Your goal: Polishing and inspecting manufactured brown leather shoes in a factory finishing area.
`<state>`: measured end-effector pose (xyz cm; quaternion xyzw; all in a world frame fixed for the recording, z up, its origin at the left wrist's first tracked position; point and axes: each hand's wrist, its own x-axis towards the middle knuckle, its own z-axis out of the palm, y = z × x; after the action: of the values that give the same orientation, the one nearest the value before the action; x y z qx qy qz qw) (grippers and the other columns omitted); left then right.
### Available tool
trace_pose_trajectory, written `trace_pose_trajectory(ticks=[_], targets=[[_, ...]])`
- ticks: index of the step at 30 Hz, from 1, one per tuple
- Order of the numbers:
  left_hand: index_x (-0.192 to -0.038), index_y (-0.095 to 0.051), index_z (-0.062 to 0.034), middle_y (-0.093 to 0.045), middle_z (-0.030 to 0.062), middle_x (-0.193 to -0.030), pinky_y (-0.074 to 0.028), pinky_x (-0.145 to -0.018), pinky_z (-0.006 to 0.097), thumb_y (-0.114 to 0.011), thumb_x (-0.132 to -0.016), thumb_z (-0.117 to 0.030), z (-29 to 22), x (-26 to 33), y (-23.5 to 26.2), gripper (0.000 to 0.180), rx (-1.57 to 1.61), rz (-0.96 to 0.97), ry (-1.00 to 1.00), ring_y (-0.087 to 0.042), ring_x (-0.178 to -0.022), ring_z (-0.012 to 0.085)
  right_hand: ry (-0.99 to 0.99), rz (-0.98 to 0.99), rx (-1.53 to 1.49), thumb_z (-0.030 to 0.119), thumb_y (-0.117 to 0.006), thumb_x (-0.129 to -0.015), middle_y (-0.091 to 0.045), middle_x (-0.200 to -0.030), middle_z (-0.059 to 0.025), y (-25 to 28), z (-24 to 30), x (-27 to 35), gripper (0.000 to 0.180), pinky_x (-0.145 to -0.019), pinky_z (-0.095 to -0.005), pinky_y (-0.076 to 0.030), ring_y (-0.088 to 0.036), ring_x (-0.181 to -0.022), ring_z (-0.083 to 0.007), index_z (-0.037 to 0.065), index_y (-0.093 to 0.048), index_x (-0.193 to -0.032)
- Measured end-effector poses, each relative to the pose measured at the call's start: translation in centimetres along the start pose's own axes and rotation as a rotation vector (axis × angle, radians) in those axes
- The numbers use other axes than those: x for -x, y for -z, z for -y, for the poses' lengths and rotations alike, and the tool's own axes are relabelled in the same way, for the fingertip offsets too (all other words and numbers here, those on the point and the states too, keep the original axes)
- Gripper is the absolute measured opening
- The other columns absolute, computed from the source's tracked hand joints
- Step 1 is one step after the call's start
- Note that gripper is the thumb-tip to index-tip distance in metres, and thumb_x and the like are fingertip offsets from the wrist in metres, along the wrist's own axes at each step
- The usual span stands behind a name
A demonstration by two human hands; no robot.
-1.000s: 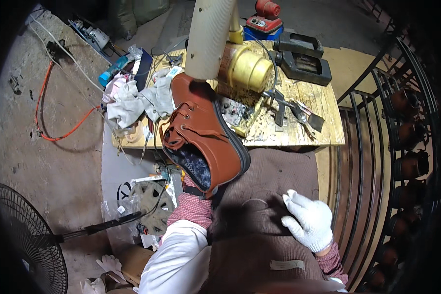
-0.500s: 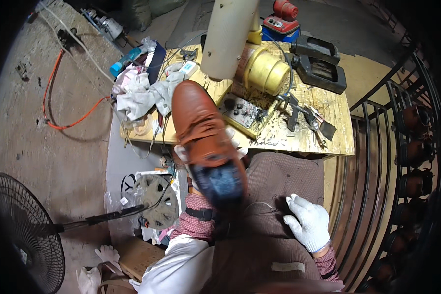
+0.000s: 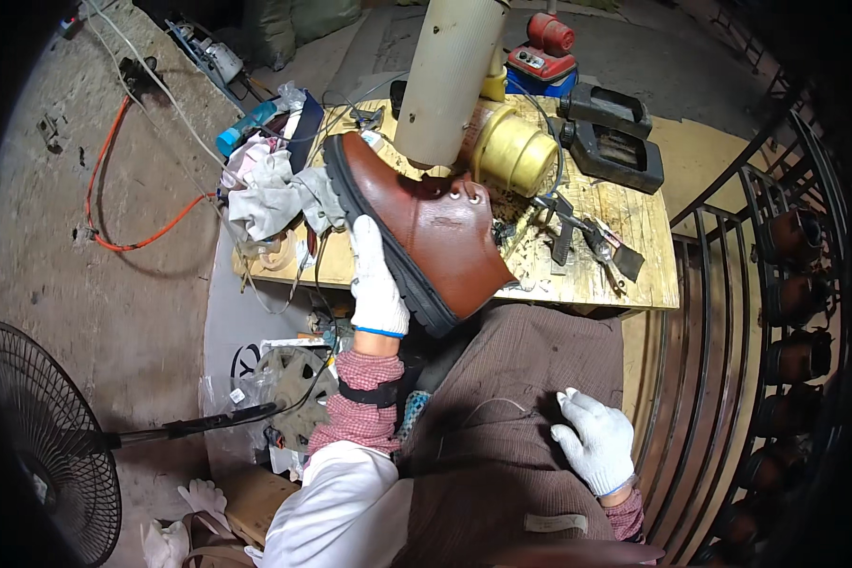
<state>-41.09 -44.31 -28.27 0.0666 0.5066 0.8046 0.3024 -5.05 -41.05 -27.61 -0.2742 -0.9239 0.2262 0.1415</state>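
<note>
A brown leather ankle boot with a thick black sole is tipped on its side in front of the large pale tube. Its toe points up and left, and its sole faces left. My left hand, in a white knit glove, is wrapped around the sole; the fingers behind the boot are hidden. On the brown apron over my lap rests my gloved right hand, holding nothing, its thumb and fingers apart.
The worktable carries a yellow blower-like machine, black trays, hand tools and grey rags. A fan stands at left. A black metal rack with several boots is at right.
My left hand has turned the boot from upper-facing onto its side, bringing the sole round to the left. My right hand has stayed on the lap.
</note>
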Motion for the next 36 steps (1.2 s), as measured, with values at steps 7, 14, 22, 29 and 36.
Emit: trace_pose_trajectory(ticks=[7, 14, 22, 29, 36], targets=[[-0.160, -0.026, -0.0096, -0.050, 0.0092, -0.147, -0.050, -0.104, 0.035, -0.071, -0.098, -0.037, -3.2, -4.3, -4.8, 0.082, -0.013, -0.224, -0.393, -0.056, -0.125, 0.0201, -0.028, 0.022, 0.030, 0.030, -0.077, -0.083, -0.072, -0.116, -0.0124, 0.1, -1.9, -0.9, 0.041, -0.072, -0.0381, -0.054, -0.071, -0.087, -0.0285, 0.008, -0.072, -0.117], [-0.154, -0.038, -0.0090, -0.056, 0.0108, -0.141, -0.053, -0.099, 0.038, -0.073, -0.096, -0.038, -4.4, -7.3, -6.0, 0.073, 0.036, -0.128, -0.345, -0.061, -0.119, 0.0228, 0.099, 0.028, 0.019, 0.031, -0.075, -0.085, -0.072, -0.116, -0.0110, 0.2, -1.2, -4.4, 0.041, -0.072, -0.0376, -0.054, -0.070, -0.085, -0.0269, 0.009, -0.071, -0.120], [-0.143, -0.051, -0.0091, -0.062, 0.0073, -0.131, -0.056, -0.097, 0.040, -0.068, -0.099, -0.040, -2.8, -2.8, -2.5, 0.056, 0.083, -0.146, -0.237, -0.064, -0.114, 0.0230, 0.459, -0.238, 0.036, 0.019, -0.069, -0.088, -0.063, -0.133, -0.0131, 1.7, 2.4, -15.7, 0.049, -0.088, -0.0399, -0.051, -0.065, -0.107, -0.0312, 0.008, -0.062, -0.135], [-0.150, -0.046, -0.0126, -0.059, 0.0071, -0.137, -0.053, -0.100, 0.039, -0.070, -0.098, -0.036, -1.7, 2.9, -2.8, 0.062, -0.022, -0.147, -0.299, -0.061, -0.118, 0.0214, 0.722, -0.153, 0.337, 0.017, -0.062, -0.080, -0.061, -0.081, -0.0075, 0.2, 7.5, -19.8, 0.017, -0.068, -0.0376, -0.047, -0.061, -0.077, -0.0246, 0.008, -0.067, -0.094], [-0.153, -0.040, -0.0106, -0.057, 0.0071, -0.141, -0.052, -0.102, 0.039, -0.072, -0.095, -0.043, -3.2, -1.6, -2.3, 0.074, 0.075, -0.274, -0.291, -0.060, -0.121, 0.0220, 0.382, 0.592, 0.105, 0.023, -0.067, -0.083, -0.073, -0.087, -0.0110, -3.1, -2.1, -5.7, 0.016, -0.072, -0.0445, -0.056, -0.070, -0.080, -0.0320, 0.011, -0.076, -0.089]])
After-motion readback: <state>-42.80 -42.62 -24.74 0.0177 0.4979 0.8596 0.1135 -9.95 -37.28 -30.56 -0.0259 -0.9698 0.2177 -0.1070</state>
